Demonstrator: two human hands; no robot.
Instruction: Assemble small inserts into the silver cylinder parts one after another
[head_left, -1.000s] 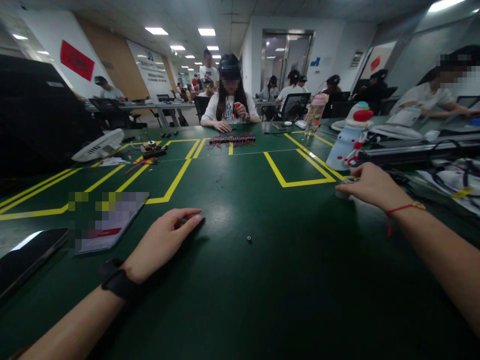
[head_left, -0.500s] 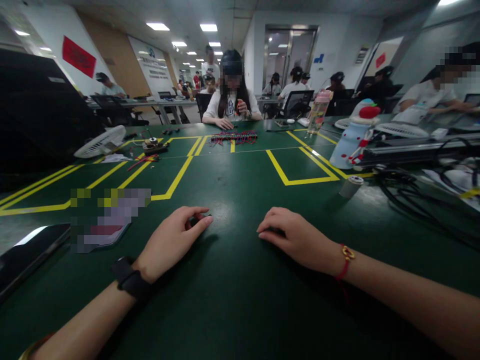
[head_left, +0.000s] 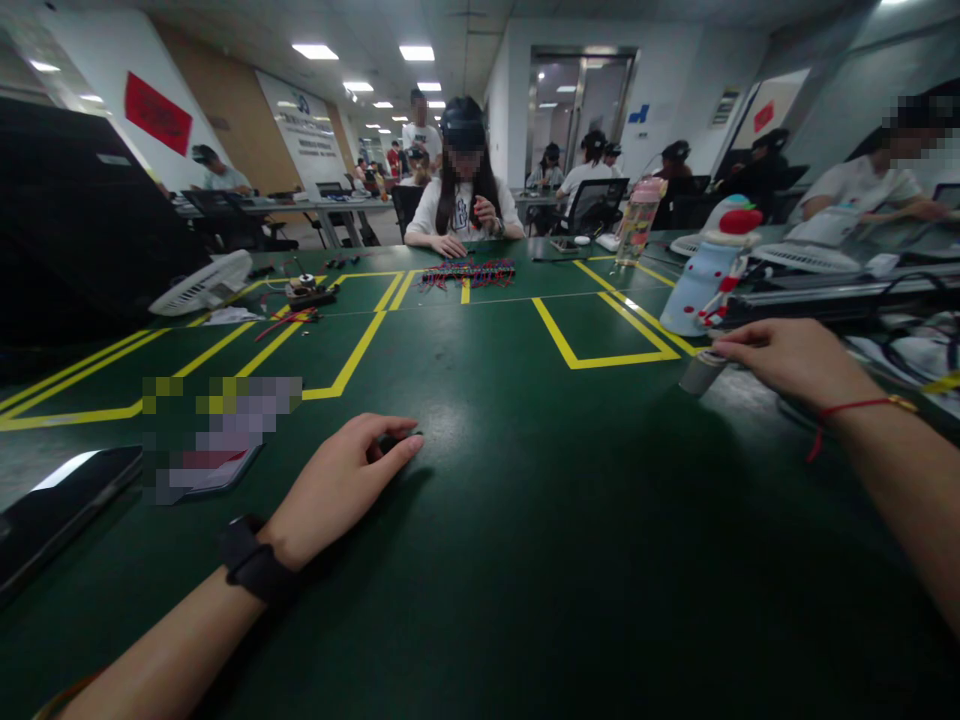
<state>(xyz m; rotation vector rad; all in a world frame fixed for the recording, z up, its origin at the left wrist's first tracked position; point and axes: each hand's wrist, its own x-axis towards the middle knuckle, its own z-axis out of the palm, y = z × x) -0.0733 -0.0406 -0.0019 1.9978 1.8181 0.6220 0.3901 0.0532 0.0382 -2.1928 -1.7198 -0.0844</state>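
A small grey cylinder [head_left: 700,374] with a pale top stands slightly tilted on the green table [head_left: 495,560], right of the middle. My right hand [head_left: 795,362] reaches over from the right, its fingers pinched at the cylinder's upper rim; their far side is hidden. On the left, my left hand [head_left: 349,480] rests on the table, loosely curled, with a gap between thumb and index finger. No held thing can be made out in it, though the palm side is dark and hidden. A black watch band [head_left: 255,560] circles the left wrist, and a red cord bracelet [head_left: 855,406] the right.
Behind the cylinder stands a blue snowman-shaped bottle [head_left: 697,285]. Black cables and a metal rail [head_left: 817,296] lie at the right. A phone [head_left: 67,505] is at the left edge. Across the table, a person [head_left: 465,200] sits behind a row of coloured wires [head_left: 469,273].
My right hand has moved right and away from me, from the table's middle to the grey cylinder's top. My left hand has stayed almost still. The cylinder stands where it was.
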